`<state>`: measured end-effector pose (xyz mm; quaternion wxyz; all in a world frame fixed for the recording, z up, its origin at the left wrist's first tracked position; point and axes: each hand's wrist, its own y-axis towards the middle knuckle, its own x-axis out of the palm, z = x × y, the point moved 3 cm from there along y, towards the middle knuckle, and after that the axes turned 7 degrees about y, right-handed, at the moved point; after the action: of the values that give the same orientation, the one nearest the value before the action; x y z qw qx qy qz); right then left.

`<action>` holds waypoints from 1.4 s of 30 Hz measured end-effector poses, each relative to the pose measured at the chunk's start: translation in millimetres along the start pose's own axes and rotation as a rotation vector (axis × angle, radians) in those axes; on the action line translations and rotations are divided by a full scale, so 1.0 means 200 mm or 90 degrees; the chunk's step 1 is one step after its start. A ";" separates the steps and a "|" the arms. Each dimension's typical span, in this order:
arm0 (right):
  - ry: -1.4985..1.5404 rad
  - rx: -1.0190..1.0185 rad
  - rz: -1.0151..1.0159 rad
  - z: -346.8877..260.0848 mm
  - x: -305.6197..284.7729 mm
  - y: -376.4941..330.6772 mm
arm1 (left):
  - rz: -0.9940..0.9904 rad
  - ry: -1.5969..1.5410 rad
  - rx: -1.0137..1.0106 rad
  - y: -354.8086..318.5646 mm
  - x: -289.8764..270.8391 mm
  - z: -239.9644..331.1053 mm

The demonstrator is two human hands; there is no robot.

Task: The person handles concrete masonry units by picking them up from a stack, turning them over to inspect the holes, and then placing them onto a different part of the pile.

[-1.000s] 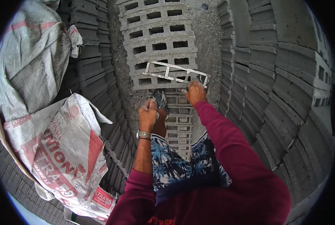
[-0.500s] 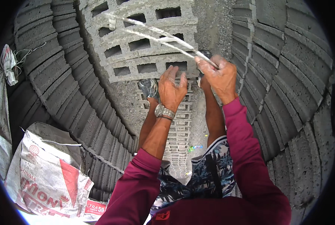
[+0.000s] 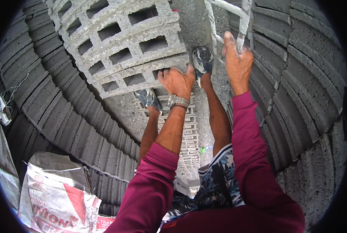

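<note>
Just ahead of me is a stack of grey hollow concrete blocks [image 3: 121,56]. My left hand [image 3: 178,81] is on the nearest hollow block [image 3: 135,80], fingers curled into its rightmost visible opening and thumb at its right end. My right hand [image 3: 237,64] is closed around the lower end of a pale, worn frame of thin bars [image 3: 241,31], held up to the right of the blocks. The frame's top runs out of the picture. My fingertips inside the block's opening are hidden.
Rows of stacked blocks rise on the left [image 3: 64,105] and right [image 3: 305,89]. Printed paper sacks [image 3: 59,198] lie at lower left. My shoes [image 3: 202,60] stand on grey gravelly ground. More hollow blocks [image 3: 187,136] run between my legs.
My right hand has swung the bar frame from over the blocks to the right side. My left hand has curled onto the near block's right end. The view has shifted, with the blocks farther left.
</note>
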<state>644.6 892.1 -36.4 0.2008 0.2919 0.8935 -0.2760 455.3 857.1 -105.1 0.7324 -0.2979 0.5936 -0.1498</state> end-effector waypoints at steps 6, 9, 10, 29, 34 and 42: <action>0.017 0.181 -0.001 0.23 -0.03 -0.05 | 0.087 -0.088 0.021 -0.15 -0.02 -0.12; 0.034 0.191 0.003 0.27 -0.03 -0.03 | -0.017 -0.076 0.007 -0.23 -0.11 -0.22; 0.025 0.183 0.007 0.27 -0.04 -0.05 | -0.015 -0.070 0.017 -0.26 -0.09 -0.24; 0.098 0.147 -0.074 0.85 0.47 -0.13 | 0.003 -0.167 0.094 -0.32 -0.10 -0.35; 0.144 0.257 -0.090 0.64 0.33 -0.12 | 0.025 -0.134 0.119 -0.33 -0.10 -0.46; 0.223 0.199 0.008 0.34 0.16 0.10 | 0.082 0.000 0.136 -0.13 -0.11 -0.07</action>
<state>646.3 877.2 -113.4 -0.0031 0.3683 0.8594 -0.3547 439.7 846.3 -73.9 0.7683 -0.1792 0.5920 -0.1648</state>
